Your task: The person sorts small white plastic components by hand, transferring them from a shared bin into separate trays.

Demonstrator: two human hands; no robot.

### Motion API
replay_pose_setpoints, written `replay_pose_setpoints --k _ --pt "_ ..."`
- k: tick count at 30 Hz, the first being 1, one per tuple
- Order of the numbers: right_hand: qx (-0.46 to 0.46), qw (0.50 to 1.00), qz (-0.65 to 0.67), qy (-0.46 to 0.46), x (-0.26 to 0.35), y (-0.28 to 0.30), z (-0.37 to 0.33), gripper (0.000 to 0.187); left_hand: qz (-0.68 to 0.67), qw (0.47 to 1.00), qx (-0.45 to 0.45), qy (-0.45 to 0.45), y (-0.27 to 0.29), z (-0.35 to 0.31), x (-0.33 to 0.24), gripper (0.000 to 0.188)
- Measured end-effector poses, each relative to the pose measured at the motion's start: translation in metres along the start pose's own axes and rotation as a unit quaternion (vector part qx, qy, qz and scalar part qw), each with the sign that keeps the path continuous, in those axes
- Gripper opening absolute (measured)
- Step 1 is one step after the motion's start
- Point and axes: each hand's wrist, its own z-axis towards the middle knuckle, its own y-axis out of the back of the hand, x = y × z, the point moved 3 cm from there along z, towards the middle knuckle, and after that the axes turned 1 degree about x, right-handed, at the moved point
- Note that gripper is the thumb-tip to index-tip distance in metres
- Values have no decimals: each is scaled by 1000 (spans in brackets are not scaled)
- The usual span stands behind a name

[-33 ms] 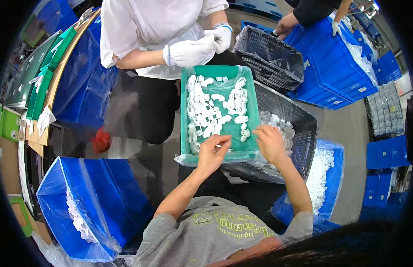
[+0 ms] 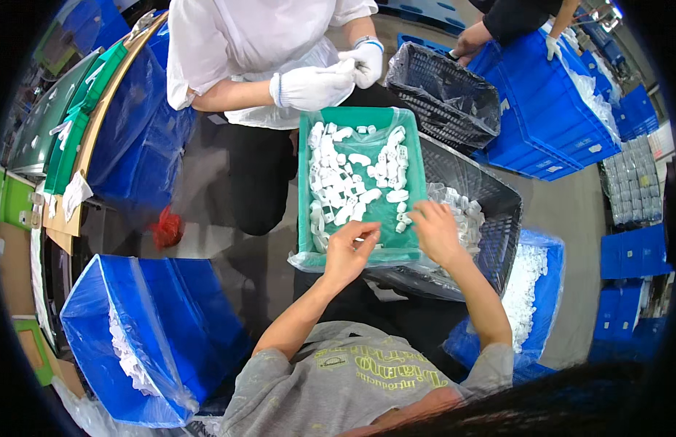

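Observation:
A green tray (image 2: 303,182) lined with clear film stands before me, holding many small white plastic parts (image 2: 345,186). Over its near edge, my left hand (image 2: 349,253) has thumb and fingertips drawn together in a pinch; whatever is between them is hidden. My right hand (image 2: 437,234) is at the tray's right edge, fingers bent and thumb apart, with nothing visible in it. Just left of its fingertips lie a few white parts (image 2: 402,218). The tray rests partly over a black crate (image 2: 507,218) that holds clear and whitish pieces.
Across the tray, a co-worker's white-gloved hands (image 2: 316,84) are held together. Another black crate (image 2: 443,102) and blue bins (image 2: 542,116) stand at the far right. A blue bin (image 2: 170,313) is at my left; another blue bin (image 2: 552,291) with white parts is at my right.
My right hand has shifted slightly left, toward the white parts by the tray's right side. My left hand keeps its pinch. The whole view has shifted a little.

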Motion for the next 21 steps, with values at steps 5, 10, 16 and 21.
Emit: replay_pose_setpoints --k 5,10,16,21 --pt "188 945 -262 52 -18 -51 23 14 27 1000 -8 1 10 4 2 16" --pt "186 946 -262 54 -16 -51 24 16 24 1000 -11 3 14 6 4 16" --pt "67 991 113 -40 15 -6 24 30 -143 983 26 113 7 7 9 20" --pt "-68 929 357 -64 44 -3 9 36 -318 916 117 217 -6 2 -1 25"
